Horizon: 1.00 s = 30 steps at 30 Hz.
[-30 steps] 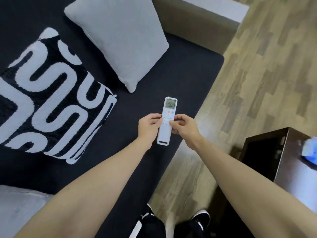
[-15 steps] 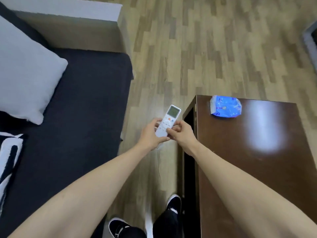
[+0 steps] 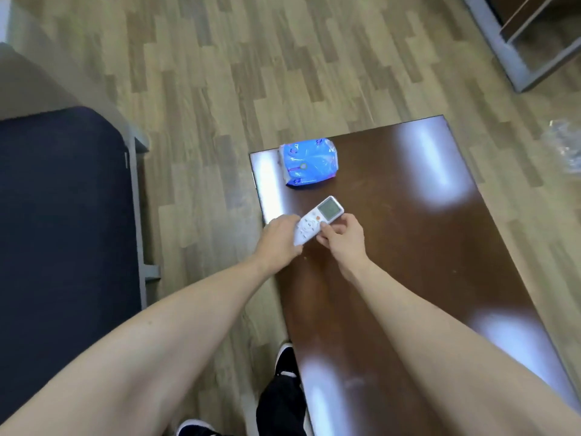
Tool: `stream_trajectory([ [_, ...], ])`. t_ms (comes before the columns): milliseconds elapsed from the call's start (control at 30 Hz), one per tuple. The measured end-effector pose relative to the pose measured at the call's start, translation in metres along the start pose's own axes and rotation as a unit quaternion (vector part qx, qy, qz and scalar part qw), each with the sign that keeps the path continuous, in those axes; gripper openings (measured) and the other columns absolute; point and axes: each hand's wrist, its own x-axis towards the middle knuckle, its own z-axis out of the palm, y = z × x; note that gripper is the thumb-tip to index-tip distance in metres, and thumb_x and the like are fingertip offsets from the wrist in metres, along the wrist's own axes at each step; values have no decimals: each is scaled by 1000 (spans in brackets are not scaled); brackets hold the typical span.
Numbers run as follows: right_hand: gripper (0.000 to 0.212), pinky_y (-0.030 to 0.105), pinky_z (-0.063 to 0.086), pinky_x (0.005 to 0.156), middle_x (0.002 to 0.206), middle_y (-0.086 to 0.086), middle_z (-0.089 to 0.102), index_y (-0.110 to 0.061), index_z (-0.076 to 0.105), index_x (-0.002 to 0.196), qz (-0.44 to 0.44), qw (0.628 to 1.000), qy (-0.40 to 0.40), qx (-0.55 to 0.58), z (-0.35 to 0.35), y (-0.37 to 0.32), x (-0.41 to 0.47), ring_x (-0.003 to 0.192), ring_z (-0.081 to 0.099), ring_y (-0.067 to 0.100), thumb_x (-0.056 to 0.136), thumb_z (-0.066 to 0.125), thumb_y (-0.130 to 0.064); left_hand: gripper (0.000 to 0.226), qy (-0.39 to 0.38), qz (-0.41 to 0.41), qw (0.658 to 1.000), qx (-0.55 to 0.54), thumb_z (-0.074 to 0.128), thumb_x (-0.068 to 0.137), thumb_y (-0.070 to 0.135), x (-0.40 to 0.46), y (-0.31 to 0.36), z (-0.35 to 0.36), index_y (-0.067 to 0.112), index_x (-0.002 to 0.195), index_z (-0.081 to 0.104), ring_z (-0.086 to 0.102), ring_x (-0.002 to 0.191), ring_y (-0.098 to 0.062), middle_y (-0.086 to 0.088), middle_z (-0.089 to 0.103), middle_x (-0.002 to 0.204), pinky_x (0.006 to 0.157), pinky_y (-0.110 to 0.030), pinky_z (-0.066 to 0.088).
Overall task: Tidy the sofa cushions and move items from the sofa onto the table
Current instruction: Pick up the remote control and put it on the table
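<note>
Two bare forearms, without sleeves, watch or rings, enter from the lower edge and end in the left hand (image 3: 278,239) and right hand (image 3: 344,239). Below the hands, at the bottom of the frame, dark trousers (image 3: 279,404) cover the legs. Black shoes (image 3: 284,360) with white soles and white side markings are worn on both feet.

Both hands grip slim white remote control with grey screen (image 3: 317,220) over near-left part of glossy dark brown wooden table (image 3: 408,247): left hand (image 3: 278,239) on lower end, right hand (image 3: 344,236) at its side. Remote possibly touching tabletop; unclear. Blue plastic tissue pack (image 3: 309,166) lies just beyond. Dark navy sofa seat (image 3: 63,215) at left, wood-plank floor (image 3: 251,73) between.
</note>
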Motion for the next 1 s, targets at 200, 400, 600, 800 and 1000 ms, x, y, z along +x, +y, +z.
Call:
stream_trajectory([
  [200, 30, 27, 61, 78, 92, 11, 68, -23, 52, 111, -21, 994, 97, -50, -33, 8, 45, 82, 72, 17, 91, 64, -5, 50, -29, 39, 994, 95, 71, 78, 14, 47, 22, 25, 10, 126, 59, 60, 112, -32, -12, 64, 124, 92, -39, 49],
  [400, 21, 28, 58, 81, 81, -5, 65, -20, 60, 106, -13, 982, 160, -101, -51, 22, 77, 75, 71, 12, 91, 65, -7, 49, -69, 58, 988, 128, 69, 80, 13, 83, 27, 52, 11, 127, 57, 58, 104, -32, -12, 56, 115, 88, -38, 50],
  [600, 23, 34, 52, 93, 106, 7, 69, -13, 68, 110, 7, 966, 191, -176, -65, 31, 101, 93, 65, 19, 87, 69, -13, 48, -75, 76, 981, 163, 67, 83, 15, 99, 32, 69, 13, 130, 57, 57, 106, -29, -9, 60, 115, 86, -40, 52],
  [800, 26, 39, 53, 94, 104, 8, 72, -8, 69, 109, 37, 961, 205, -180, -72, 36, 111, 98, 68, 25, 84, 74, -14, 48, -75, 88, 977, 177, 65, 84, 12, 102, 34, 78, 13, 131, 57, 55, 110, -30, -9, 61, 120, 90, -43, 51],
  [1000, 28, 39, 53, 93, 106, 7, 72, -8, 69, 110, 54, 957, 216, -184, -72, 37, 111, 102, 68, 23, 83, 76, -15, 46, -64, 92, 979, 172, 63, 87, 11, 104, 32, 81, 15, 133, 57, 54, 113, -28, -7, 62, 122, 92, -42, 52],
])
